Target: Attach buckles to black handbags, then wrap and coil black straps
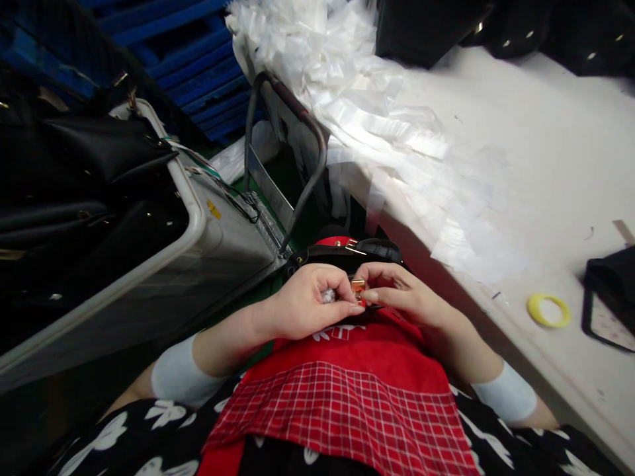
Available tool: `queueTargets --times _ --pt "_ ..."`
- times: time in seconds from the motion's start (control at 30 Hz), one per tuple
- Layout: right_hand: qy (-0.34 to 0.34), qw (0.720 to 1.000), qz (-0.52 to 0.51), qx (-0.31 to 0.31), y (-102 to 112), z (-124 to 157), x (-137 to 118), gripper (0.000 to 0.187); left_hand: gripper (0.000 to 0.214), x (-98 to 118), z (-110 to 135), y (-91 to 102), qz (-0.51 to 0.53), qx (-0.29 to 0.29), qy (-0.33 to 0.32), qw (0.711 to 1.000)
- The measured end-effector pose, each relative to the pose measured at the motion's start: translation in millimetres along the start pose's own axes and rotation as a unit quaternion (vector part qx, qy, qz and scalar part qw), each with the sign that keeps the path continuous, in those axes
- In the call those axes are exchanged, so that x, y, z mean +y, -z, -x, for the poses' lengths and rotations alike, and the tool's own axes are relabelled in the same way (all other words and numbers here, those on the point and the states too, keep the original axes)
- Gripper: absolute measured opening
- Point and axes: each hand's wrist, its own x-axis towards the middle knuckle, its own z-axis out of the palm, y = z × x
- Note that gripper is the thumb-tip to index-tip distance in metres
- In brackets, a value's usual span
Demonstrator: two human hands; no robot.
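My left hand (312,301) is closed, with thumb and forefinger pinched at the edge of a small shiny gold-coloured metal piece (358,285). A crumpled bit of clear plastic (328,296) is tucked in the curled fingers of that hand. From the other side, my right hand (404,291) pinches the same metal piece between thumb and fingers. Just beyond both hands is a black leather bag (317,252) with a red band (333,241) and a gold buckle (355,247). Its lower part is hidden behind my hands and the red apron (342,390).
Left stands a grey bin (208,225) full of black bags (99,152), beside a trolley handle (317,142). On the white table (555,165) at right lie heaped plastic film (357,86), a yellow tape roll (548,311) and a phone (608,317). Blue pallets (198,73) are stacked behind.
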Motion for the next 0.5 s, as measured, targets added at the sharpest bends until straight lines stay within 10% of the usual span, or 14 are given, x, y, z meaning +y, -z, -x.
queueTargets --times 0.5 --pt "0.004 0.993 -0.054 0.108 -10.6 -12.7 9.8 0.03 0.01 -7.1 6.5 -3.4 -0.121 0.032 -0.184 0.975"
